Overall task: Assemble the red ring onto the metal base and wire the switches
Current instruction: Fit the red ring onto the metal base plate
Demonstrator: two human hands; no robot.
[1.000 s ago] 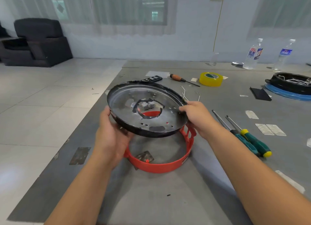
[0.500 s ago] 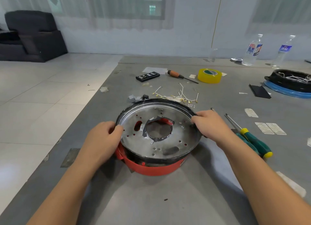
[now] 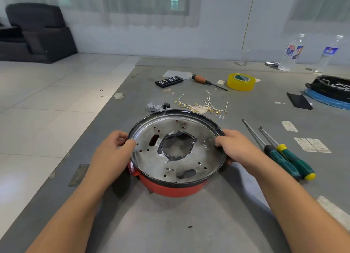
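The round metal base, silver inside with a black rim and a central hole, sits on top of the red ring on the grey table. Only the ring's near wall shows below the rim. My left hand grips the base's left rim, thumb on the inside. At the right rim my right hand grips the edge with curled fingers. Small grey and black switches lie just beyond the base. A loose bunch of white wires with metal terminals lies to their right.
Two green-handled screwdrivers lie right of the base. Farther back are an orange-handled screwdriver, a yellow tape roll and a black bit case. A black pan on a blue ring and two bottles stand at the far right. The table's left edge drops to tiled floor.
Both hands have lowered the metal base from a tilted hold in the air onto the red ring, where it now sits nearly level. The switches and wires behind it have come into view.
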